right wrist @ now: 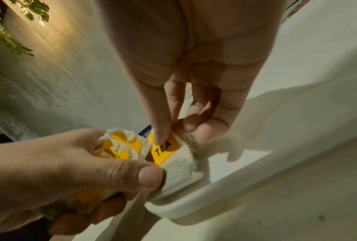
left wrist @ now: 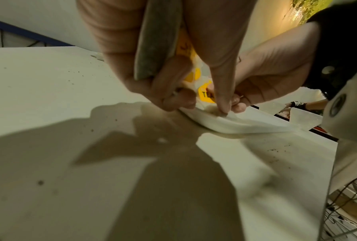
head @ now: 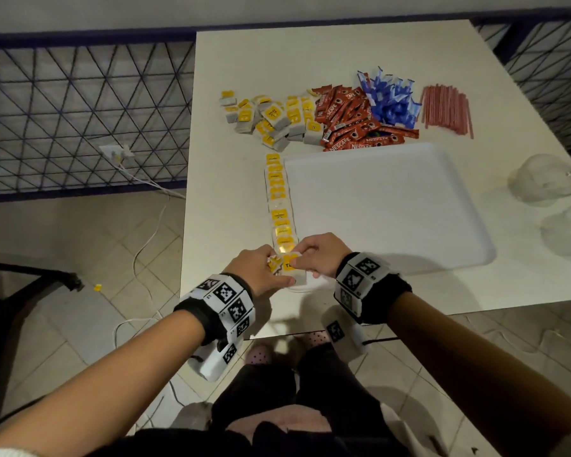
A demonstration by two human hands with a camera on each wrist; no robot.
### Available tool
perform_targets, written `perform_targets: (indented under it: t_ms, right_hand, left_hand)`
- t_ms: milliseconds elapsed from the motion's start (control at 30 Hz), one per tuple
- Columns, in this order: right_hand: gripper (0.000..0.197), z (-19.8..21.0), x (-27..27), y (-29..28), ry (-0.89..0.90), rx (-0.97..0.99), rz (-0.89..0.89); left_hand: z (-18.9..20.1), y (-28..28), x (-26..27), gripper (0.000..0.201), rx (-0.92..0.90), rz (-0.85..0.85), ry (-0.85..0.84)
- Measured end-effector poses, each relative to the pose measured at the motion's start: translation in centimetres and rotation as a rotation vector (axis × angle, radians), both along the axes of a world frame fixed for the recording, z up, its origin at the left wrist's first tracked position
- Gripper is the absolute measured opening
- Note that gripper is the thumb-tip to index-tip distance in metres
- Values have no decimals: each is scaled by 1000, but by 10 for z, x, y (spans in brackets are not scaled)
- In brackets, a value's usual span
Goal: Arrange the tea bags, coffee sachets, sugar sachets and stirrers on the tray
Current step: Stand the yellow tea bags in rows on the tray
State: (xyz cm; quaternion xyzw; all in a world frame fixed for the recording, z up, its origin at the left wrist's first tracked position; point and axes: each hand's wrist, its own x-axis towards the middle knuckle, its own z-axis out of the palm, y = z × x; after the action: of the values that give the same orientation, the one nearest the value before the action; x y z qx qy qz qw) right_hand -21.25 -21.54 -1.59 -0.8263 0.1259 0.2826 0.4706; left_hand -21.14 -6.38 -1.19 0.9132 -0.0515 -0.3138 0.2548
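A white tray lies on the table, with a row of yellow-tagged tea bags along its left edge. Behind it are piles of loose tea bags, red coffee sachets, blue sugar sachets and pink stirrers. Both hands meet at the tray's near left corner. My left hand grips a bunch of tea bags. My right hand pinches one tea bag by its tag marked TEA, at the near end of the row. This tag shows between the fingers.
Two clear glass bowls stand upside down at the table's right side. The table's near edge is just below my hands. A yellow scrap and white cables lie on the tiled floor at the left, beside a mesh fence.
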Motion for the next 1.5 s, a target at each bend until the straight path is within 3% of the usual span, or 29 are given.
perform_targets:
  t_ms: [100,200,467,533,633,733,867,1200,1500]
  right_hand:
    - [8,1,0,-1,-16,-6,-4]
    - [23,0,2,-1,-38,-46,12]
    - [29,3,9,-6,-55,-72,53]
    - [28,7,16,-10,-73,-64,54]
    - [21,20,28,-15,-96,26,50]
    - [17,36,40,-14,-104,128,101]
    - [13,51,58,-10,-147,180,173]
    - [16,75,101,-31,-220,263,279]
    - [18,80,130,-52,-153,373,142]
  left_hand:
    - [-1,-1,1,46,1,9,0]
    - [-3,0,2,49,19,23,5]
    - [-4,6,9,54,-31,78,29]
    - [1,10,15,45,-106,147,75]
    - [10,15,28,32,-363,202,267]
    - [22,14,40,29,-551,230,354]
    - [41,0,51,22,-566,278,285]
    - [52,-23,79,30,-598,396,165]
    - [47,-38,79,8,-646,679,24]
